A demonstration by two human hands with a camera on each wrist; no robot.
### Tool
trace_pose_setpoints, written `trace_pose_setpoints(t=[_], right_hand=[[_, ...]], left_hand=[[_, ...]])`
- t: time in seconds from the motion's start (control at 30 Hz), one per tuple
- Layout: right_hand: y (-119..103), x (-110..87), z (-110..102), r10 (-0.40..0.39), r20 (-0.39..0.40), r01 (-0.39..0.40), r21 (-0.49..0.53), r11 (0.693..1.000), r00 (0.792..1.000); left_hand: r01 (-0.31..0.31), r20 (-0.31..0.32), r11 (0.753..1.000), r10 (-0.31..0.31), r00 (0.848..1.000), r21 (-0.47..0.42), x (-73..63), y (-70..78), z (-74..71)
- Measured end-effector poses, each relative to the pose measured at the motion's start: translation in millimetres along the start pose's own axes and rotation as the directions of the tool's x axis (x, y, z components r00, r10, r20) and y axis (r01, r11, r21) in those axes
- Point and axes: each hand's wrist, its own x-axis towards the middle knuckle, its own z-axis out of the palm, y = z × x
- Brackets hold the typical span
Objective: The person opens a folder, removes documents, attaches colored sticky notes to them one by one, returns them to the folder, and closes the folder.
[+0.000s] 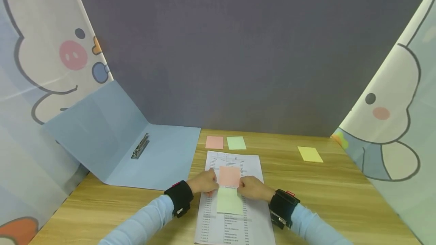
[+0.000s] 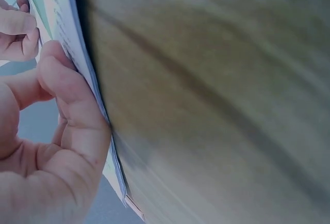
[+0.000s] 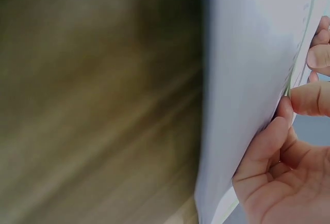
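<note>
A pale green sticky note [image 1: 229, 202] lies low over a stack of printed sheets [image 1: 253, 222], just below a pink sticky note [image 1: 229, 176] on the same page. My left hand [image 1: 206, 181] pinches the green note near its upper left corner, fingers curled against the paper. At the opposite upper corner, my right hand [image 1: 252, 188] grips the note between thumb and fingertips. In the right wrist view, the green edge [image 3: 290, 83] runs into that pinch. Knuckles of both hands rest close over the printed page.
An open blue folder [image 1: 163, 154] with a metal clip [image 1: 140, 146] stands at the left. Behind the sheets lie another pink note [image 1: 214, 142] and another green note [image 1: 236, 143]. A yellow note [image 1: 310, 154] lies at the right. A dark panel [image 1: 231, 48] closes off the table's back.
</note>
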Motion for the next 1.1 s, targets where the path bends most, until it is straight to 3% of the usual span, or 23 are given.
trace_pose_setpoints(t=[0.3,0.57,1.1], right_hand=[[0.6,1.8,0.7,-0.002,0.011,0.002,-0.017,1.0,1.0],[1.3,1.0,-0.1,0.013,0.02,-0.013,-0.001,1.0,1.0],[0.6,4.2,-0.8,0.02,0.039,-0.02,-0.011,1.0,0.999]], left_hand=[[0.008,0.016,1.0,-0.008,1.0,0.003,0.1,-0.4,-1.4],[0.051,0.048,0.999,-0.052,0.997,0.019,-0.5,3.4,-3.4],[0.065,0.049,0.997,-0.066,0.997,0.03,5.1,2.4,-2.7]])
